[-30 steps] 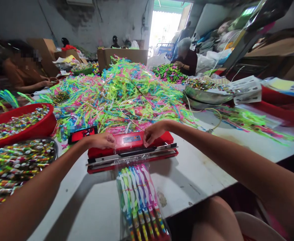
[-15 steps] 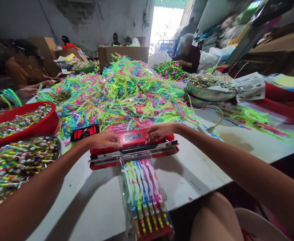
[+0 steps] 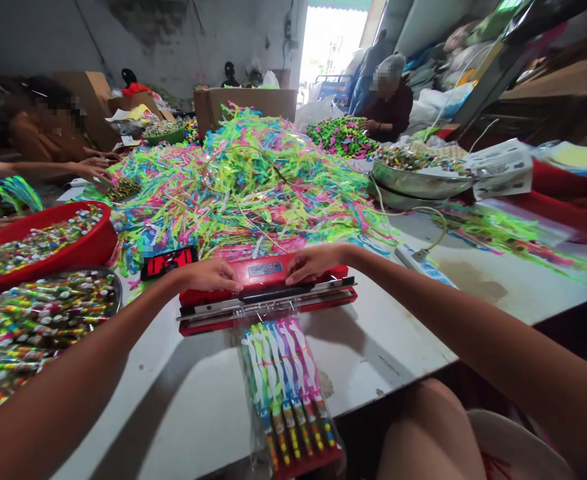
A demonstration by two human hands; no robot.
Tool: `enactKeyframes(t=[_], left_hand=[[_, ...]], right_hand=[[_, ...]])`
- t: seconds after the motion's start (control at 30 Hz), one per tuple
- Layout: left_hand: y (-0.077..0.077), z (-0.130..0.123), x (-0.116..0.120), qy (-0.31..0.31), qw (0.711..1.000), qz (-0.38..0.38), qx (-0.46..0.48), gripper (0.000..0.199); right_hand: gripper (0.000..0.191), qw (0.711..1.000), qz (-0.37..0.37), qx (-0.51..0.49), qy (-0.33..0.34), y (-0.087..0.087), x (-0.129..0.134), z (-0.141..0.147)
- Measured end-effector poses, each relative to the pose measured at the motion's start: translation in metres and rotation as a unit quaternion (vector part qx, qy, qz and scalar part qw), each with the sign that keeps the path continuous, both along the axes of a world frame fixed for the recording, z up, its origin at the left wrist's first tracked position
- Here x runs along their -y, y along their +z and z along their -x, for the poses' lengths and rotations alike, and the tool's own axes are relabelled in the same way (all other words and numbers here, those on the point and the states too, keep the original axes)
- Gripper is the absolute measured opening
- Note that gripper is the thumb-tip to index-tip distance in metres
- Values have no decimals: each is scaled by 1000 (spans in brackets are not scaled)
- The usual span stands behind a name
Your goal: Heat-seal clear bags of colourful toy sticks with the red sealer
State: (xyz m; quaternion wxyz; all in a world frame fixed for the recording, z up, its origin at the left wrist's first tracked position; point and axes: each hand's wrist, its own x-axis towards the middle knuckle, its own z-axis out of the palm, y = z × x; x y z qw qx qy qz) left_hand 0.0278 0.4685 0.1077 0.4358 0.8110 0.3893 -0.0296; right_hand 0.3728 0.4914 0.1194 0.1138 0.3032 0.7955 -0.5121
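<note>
A red bag sealer [image 3: 208, 297] lies on the white table in front of me, its long metal bar across the front. The upper end of a clear plastic bag [image 3: 273, 373] runs under the bar, while the rest hangs toward me over the table edge. Inside the bag are several bead-patterned sticks with colourful ribbons. My left hand [image 3: 216, 275] has its fingers closed at the bag's upper left corner, behind the bar. At the upper right corner, by the black handle [image 3: 273, 292], my right hand [image 3: 308, 265] is pinched. The film between the fingertips is hard to see.
A big ribbon heap [image 3: 273, 180] fills the table's middle. At left are a phone [image 3: 168, 263], a red basin [image 3: 98, 233] and a metal tray of sticks [image 3: 118, 293]. A power strip [image 3: 423, 263] and metal bowls [image 3: 418, 183] stand at right. Co-workers sit around.
My right hand has shifted slightly left along the black handle. My left hand stays nearly in place. At far left, a co-worker's arm has reached out toward the ribbon heap.
</note>
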Motion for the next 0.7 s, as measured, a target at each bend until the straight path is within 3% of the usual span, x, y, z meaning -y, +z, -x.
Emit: enactKeyframes(t=[0.13,0.33,0.7], left_hand=[[-2,2,3,19,1000,6,3,49],[-7,2,12,94,994,3,50,56],[-11,3,14,81,995,-34,44,55]], right_hand=[[52,999,13,-29,-15,-6,-3,1],[57,994,44,-57,-86,-17,-3,-5],[54,997,-57,30,-32,-4,-5,9]])
